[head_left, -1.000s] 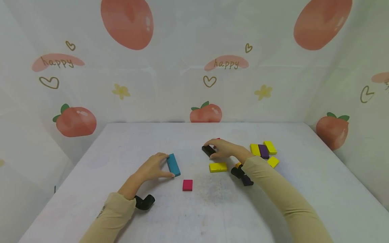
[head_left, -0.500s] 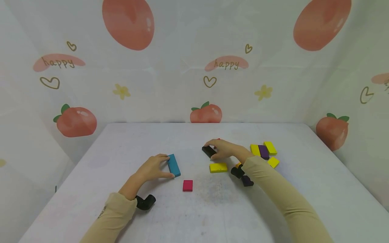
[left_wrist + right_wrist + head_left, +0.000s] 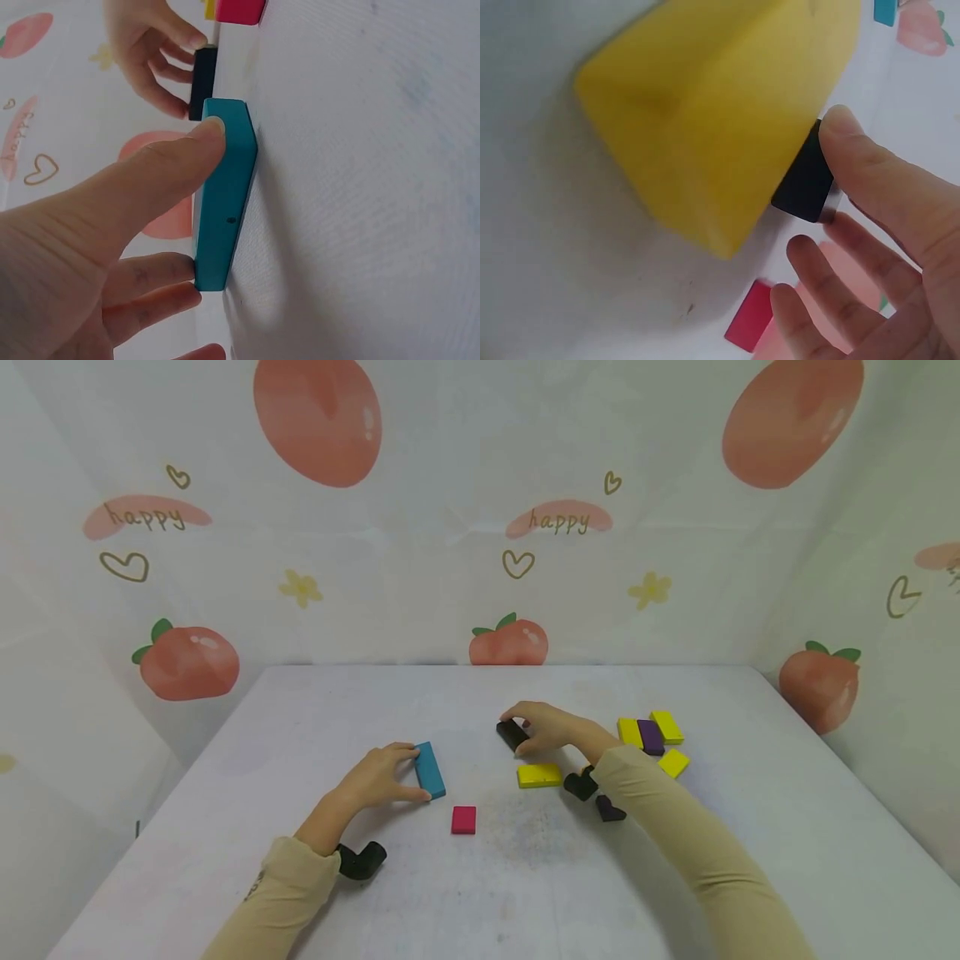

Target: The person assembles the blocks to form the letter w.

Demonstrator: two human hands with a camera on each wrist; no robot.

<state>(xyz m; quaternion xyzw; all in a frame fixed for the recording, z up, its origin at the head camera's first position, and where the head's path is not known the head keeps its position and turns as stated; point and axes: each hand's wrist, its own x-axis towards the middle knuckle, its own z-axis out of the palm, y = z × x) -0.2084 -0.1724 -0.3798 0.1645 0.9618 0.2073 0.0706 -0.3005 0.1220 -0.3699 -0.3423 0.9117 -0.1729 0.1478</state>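
Observation:
My left hand (image 3: 416, 771) pinches a teal block (image 3: 430, 769) that stands on its long edge on the white table (image 3: 480, 893). In the left wrist view the thumb (image 3: 202, 142) presses one end of the teal block (image 3: 225, 225) and the fingers (image 3: 161, 274) the other. My right hand (image 3: 525, 731) grips a black block (image 3: 511, 732) right of the table's middle. The right wrist view shows its thumb (image 3: 844, 131) on the black block (image 3: 804, 180), just past a yellow block (image 3: 720, 105).
A small red block (image 3: 463, 819) lies between the hands, near me. A flat yellow block (image 3: 538, 774) sits just below the right hand. Two yellow blocks and a purple one (image 3: 649, 735) are grouped to the right, with another yellow one (image 3: 672, 762) nearby. Printed curtains wall the table.

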